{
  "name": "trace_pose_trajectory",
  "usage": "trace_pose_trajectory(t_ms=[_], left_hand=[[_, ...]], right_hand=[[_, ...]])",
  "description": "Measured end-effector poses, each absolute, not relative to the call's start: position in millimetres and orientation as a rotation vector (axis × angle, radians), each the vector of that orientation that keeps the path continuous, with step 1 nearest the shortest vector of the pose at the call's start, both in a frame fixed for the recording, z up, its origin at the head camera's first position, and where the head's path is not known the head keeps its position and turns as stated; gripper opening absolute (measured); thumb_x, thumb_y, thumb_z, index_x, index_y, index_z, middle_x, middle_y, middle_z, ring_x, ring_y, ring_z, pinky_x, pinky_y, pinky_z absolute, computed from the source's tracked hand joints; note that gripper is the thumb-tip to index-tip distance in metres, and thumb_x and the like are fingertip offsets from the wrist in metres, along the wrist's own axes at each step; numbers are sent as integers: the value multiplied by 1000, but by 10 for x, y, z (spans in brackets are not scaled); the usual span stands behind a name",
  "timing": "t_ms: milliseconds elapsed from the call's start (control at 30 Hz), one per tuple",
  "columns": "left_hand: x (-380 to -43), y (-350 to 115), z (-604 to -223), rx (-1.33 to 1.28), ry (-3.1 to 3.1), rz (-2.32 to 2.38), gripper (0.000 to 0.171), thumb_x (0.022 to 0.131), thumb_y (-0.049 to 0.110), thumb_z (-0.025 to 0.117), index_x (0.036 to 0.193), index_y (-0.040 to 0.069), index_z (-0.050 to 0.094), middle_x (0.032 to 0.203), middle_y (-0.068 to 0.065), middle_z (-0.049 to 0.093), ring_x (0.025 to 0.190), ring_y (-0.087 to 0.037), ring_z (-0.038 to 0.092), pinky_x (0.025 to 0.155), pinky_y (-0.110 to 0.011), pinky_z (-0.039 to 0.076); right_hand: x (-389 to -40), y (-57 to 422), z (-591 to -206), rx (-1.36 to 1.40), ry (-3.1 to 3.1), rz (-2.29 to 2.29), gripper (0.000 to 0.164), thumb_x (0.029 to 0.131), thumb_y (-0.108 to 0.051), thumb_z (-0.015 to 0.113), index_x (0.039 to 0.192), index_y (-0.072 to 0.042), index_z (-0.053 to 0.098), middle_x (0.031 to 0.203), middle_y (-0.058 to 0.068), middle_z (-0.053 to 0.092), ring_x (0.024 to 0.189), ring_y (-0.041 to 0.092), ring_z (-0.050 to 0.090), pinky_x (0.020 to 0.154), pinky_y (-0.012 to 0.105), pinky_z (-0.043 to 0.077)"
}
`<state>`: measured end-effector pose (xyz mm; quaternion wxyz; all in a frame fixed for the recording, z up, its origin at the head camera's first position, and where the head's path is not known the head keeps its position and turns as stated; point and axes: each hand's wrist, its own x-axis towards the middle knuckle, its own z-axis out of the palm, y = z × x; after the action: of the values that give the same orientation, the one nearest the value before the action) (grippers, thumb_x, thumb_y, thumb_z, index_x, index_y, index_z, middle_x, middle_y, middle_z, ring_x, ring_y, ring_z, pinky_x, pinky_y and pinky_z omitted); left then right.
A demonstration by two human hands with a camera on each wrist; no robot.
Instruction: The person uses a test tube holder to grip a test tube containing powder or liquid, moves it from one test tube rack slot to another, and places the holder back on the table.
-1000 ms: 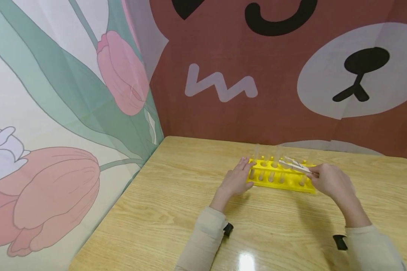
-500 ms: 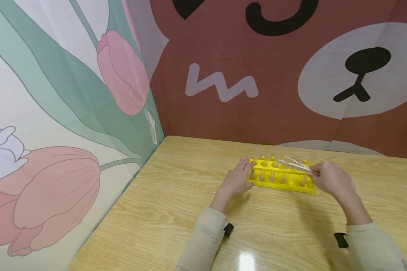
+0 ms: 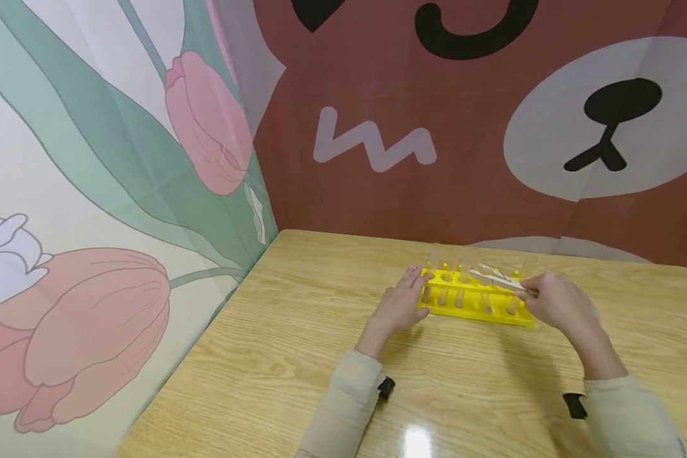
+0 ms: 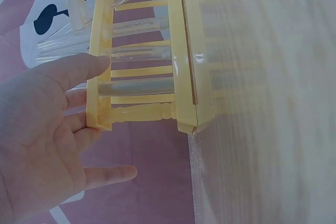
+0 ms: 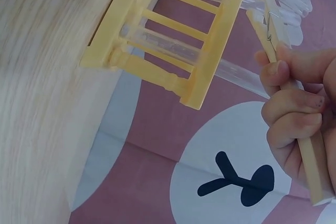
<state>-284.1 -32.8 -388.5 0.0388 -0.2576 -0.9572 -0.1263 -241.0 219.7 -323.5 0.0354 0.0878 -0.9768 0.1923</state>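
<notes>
Head: bear backdrop (image 3: 469,191) behind rack (image 3: 473,312)

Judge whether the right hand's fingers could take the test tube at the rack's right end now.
Probably not as things stand: the right hand grips the wooden clamp. The end tube does stand close by, though, its upper part rising above the yellow rack.

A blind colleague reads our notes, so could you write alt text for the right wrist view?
A right hand grips a wooden clamp, its tip by one of the clear tubes in a yellow rack. A wooden table spans the left side, with a printed backdrop behind.
</notes>
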Motion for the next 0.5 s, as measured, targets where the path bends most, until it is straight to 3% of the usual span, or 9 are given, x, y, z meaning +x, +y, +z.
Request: trace_pose_trajectory(t_ms=[500], left_hand=[[-2840,-328,-3881,-789,-2922,-368,65,86,32,59,140,16,27,148,-2,14,134,-13,6,88,-40,42]], right_hand=[[-2378,2183,-3310,265,-2959,581,36,85,-9,57,110,16,54,55,2,44,44,15,32,40,26,26]])
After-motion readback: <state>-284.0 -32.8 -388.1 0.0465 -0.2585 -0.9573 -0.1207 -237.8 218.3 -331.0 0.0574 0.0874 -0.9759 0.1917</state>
